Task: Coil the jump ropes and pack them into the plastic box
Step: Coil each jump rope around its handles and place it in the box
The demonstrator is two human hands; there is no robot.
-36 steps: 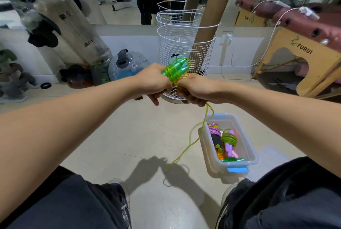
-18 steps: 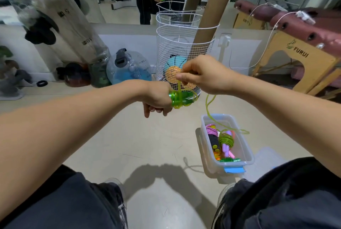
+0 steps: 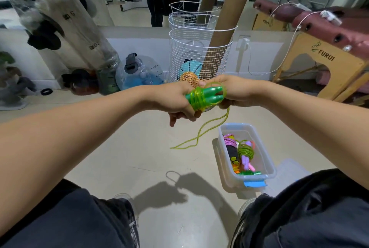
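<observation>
Above the floor, between the knees, the left hand (image 3: 177, 100) grips the translucent green jump-rope handles (image 3: 205, 97), cord wound round them; the right hand (image 3: 233, 92) pinches a loop, a loose tail (image 3: 199, 136) hanging. Near right, the clear plastic box (image 3: 267, 167) already holds coiled ropes (image 3: 242, 154); this one looks nearly finished.

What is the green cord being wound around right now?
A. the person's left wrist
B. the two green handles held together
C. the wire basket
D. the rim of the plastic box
B: the green cord loops around the two green handles, gripped by the left hand.
</observation>
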